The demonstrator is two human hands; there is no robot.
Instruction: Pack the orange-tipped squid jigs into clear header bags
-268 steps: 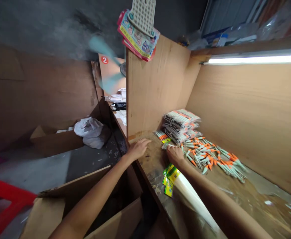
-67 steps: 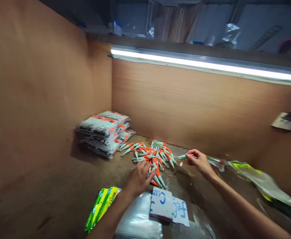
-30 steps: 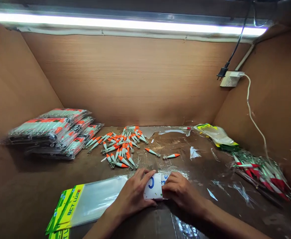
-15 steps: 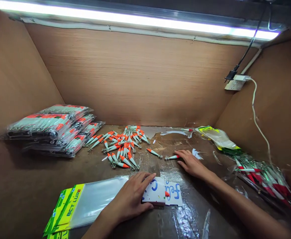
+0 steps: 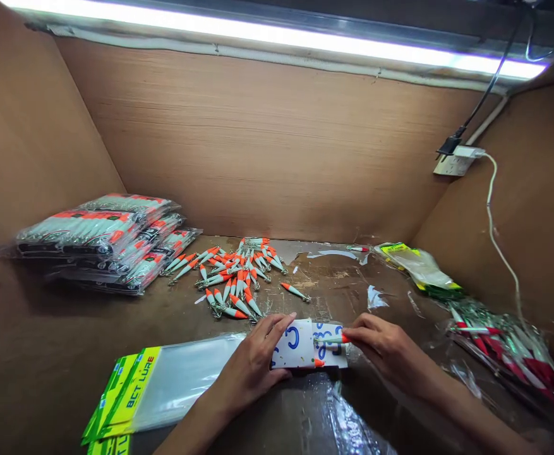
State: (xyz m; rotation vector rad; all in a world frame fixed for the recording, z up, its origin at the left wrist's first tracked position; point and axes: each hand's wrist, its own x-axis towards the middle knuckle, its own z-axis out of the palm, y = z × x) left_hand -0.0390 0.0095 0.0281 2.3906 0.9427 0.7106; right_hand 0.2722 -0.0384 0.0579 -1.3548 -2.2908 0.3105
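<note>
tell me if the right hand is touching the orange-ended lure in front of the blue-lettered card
Touching. The head view shows the right hand with its fingertips at the orange end of the lure, no gap between them.

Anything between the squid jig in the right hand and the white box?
Nothing visible is in the way. The squid jig in the right hand overlies the lettered flap, its far end at the edge of the white box. A second orange tip shows there, closer to the wearer, beside the jig's line.
</note>
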